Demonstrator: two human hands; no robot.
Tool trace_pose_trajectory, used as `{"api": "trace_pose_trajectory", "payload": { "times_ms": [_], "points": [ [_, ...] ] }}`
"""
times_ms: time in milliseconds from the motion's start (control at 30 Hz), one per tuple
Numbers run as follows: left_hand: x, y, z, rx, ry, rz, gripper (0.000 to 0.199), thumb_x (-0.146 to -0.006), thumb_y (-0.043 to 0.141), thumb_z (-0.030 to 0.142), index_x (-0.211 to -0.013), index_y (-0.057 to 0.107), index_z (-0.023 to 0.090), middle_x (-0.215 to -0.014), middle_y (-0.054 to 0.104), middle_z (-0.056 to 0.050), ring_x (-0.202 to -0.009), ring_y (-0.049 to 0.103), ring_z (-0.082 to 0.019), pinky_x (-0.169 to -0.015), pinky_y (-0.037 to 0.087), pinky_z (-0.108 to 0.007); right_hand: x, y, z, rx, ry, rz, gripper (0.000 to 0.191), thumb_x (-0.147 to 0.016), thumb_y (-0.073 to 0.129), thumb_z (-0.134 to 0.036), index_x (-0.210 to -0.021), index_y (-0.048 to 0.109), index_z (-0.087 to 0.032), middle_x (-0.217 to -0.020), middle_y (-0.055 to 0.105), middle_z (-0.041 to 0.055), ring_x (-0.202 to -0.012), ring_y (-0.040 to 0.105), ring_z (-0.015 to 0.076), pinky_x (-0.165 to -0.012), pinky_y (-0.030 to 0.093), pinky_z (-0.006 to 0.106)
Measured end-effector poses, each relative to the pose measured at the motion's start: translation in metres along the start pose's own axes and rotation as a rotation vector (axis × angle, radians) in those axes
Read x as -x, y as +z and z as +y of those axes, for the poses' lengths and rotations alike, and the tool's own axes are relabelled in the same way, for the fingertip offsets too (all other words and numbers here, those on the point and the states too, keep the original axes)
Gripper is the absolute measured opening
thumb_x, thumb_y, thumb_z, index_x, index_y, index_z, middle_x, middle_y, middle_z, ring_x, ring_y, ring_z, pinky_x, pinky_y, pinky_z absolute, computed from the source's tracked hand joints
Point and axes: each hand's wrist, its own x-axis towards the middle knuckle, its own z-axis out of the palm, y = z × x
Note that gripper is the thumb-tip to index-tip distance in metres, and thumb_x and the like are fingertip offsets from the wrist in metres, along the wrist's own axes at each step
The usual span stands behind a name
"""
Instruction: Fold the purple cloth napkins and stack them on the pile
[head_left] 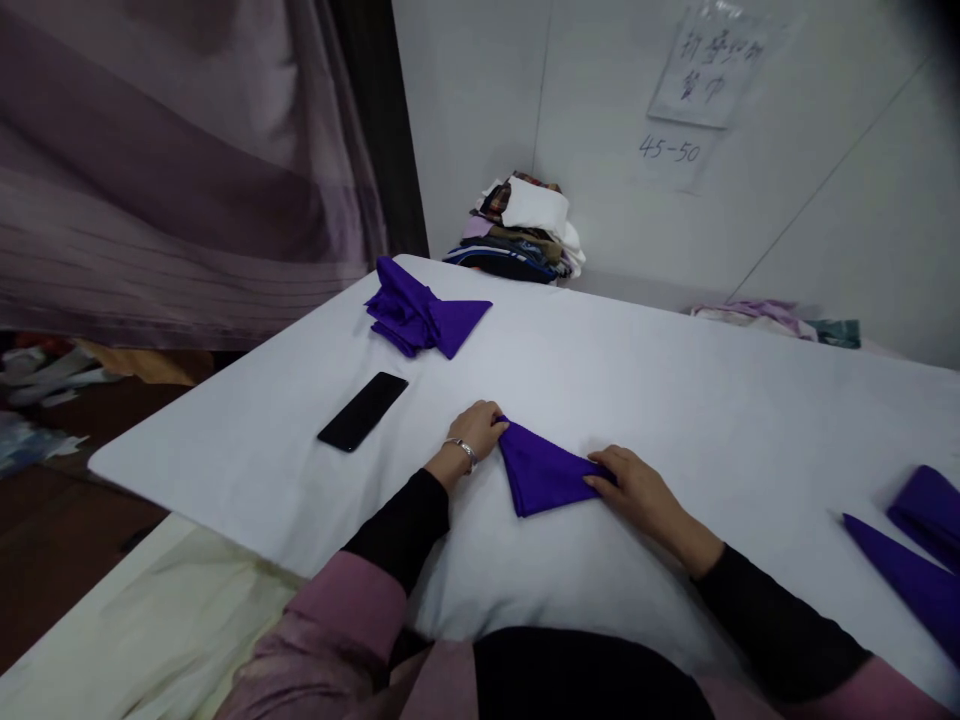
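Note:
A purple cloth napkin (547,468), folded into a triangle, is stretched between my hands just over the white table near my body. My left hand (478,428), with a silver bracelet at the wrist, pinches its upper left corner. At the other end, my right hand (626,485) grips the right corner between thumb and fingers. The napkin's lower point hangs toward me. Farther off on the left lies a crumpled heap of purple cloth (420,315). Folded purple pieces (907,580) rest at the right edge of the view.
A black phone (363,411) lies on the white table (675,360), left of my hands. Stacked clothes (525,230) stand beyond the far edge, and more cloth (772,318) is by the wall. A handwritten sign (709,65) hangs there. A curtain (187,170) borders the left.

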Motion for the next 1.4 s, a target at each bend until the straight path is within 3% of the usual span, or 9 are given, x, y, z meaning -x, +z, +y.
{"api": "trace_pose_trajectory", "payload": {
  "times_ms": [300,500,633,767,867,1000,1100,1267,1400],
  "points": [
    [-0.004,-0.019,-0.006,0.087,0.149,-0.167,0.01,-0.065,0.066,0.022,-0.064,0.056,0.02,-0.073,0.057,0.003,-0.068,0.054,-0.013,-0.066,0.042,-0.024,0.001,-0.017,-0.005,-0.065,0.174,-0.151,0.019,-0.077,0.059,-0.035,-0.091,0.06,-0.022,-0.088,0.065,0.0043,-0.077,0.058,0.0193,-0.064,0.04,0.029],
    [0.013,-0.02,-0.006,0.257,0.151,-0.265,0.016,-0.076,0.056,0.033,-0.07,0.049,0.019,-0.051,0.051,0.006,-0.048,0.051,-0.01,-0.05,0.043,-0.022,0.006,-0.022,-0.008,-0.077,0.077,-0.188,0.01,-0.076,0.058,-0.027,-0.068,0.057,-0.02,-0.075,0.06,0.0027,-0.065,0.053,0.0159,-0.057,0.036,0.027],
    [0.019,-0.042,0.019,0.323,0.265,-0.185,0.017,-0.077,0.056,0.035,-0.077,0.051,0.018,-0.062,0.056,0.003,-0.059,0.054,-0.011,-0.057,0.046,-0.023,0.012,-0.043,-0.004,-0.059,-0.016,-0.074,0.006,-0.079,0.053,-0.025,-0.079,0.058,-0.021,-0.081,0.061,0.0034,-0.068,0.053,0.0162,-0.06,0.039,0.027],
    [0.024,-0.065,0.054,0.056,0.563,0.083,0.023,-0.083,0.053,0.03,-0.105,0.056,0.021,-0.086,0.062,-0.002,-0.077,0.057,-0.014,-0.073,0.047,-0.028,0.022,-0.078,0.001,0.149,-0.077,0.273,0.017,-0.087,0.042,-0.026,-0.088,0.058,-0.021,-0.095,0.061,0.0096,-0.084,0.054,0.0218,-0.072,0.041,0.034],
    [0.029,-0.051,0.062,-0.236,0.733,0.202,0.025,-0.09,0.042,0.023,-0.111,0.055,0.021,-0.098,0.061,-0.006,-0.091,0.056,-0.017,-0.08,0.045,-0.031,0.036,-0.08,0.007,0.211,-0.081,0.397,0.022,-0.088,0.039,-0.027,-0.087,0.06,-0.02,-0.1,0.061,0.0125,-0.093,0.053,0.0252,-0.081,0.041,0.039],
    [0.039,0.0,0.04,-0.505,0.857,0.069,0.022,-0.088,0.041,0.013,-0.097,0.06,0.017,-0.09,0.063,-0.006,-0.081,0.057,-0.018,-0.07,0.046,-0.03,0.062,-0.043,0.019,0.097,-0.023,0.182,0.03,-0.09,0.032,-0.023,-0.087,0.061,-0.021,-0.091,0.062,0.0077,-0.085,0.055,0.0214,-0.076,0.045,0.036],
    [0.048,0.025,0.023,-0.513,0.855,0.053,0.02,-0.087,0.042,0.011,-0.094,0.061,0.017,-0.089,0.062,-0.006,-0.08,0.056,-0.018,-0.068,0.045,-0.03,0.079,-0.02,0.024,0.021,-0.052,0.101,0.029,-0.09,0.033,-0.021,-0.093,0.062,-0.022,-0.101,0.06,0.0073,-0.092,0.055,0.02,-0.079,0.046,0.034],
    [0.056,0.026,0.019,-0.451,0.772,0.061,0.021,-0.089,0.041,0.013,-0.094,0.061,0.019,-0.092,0.061,-0.005,-0.084,0.054,-0.017,-0.072,0.045,-0.029,0.079,-0.032,0.017,-0.054,-0.105,0.101,0.022,-0.086,0.045,-0.023,-0.097,0.064,-0.024,-0.103,0.061,0.0079,-0.094,0.057,0.0208,-0.081,0.048,0.036],
    [0.058,0.025,0.022,-0.443,0.742,0.066,0.021,-0.089,0.041,0.014,-0.096,0.061,0.019,-0.093,0.061,-0.006,-0.085,0.054,-0.017,-0.073,0.045,-0.029,0.051,-0.043,0.001,-0.106,-0.111,0.24,0.025,-0.088,0.044,-0.027,-0.104,0.063,-0.025,-0.108,0.062,0.0074,-0.102,0.056,0.0219,-0.087,0.047,0.041]
  ]
}}
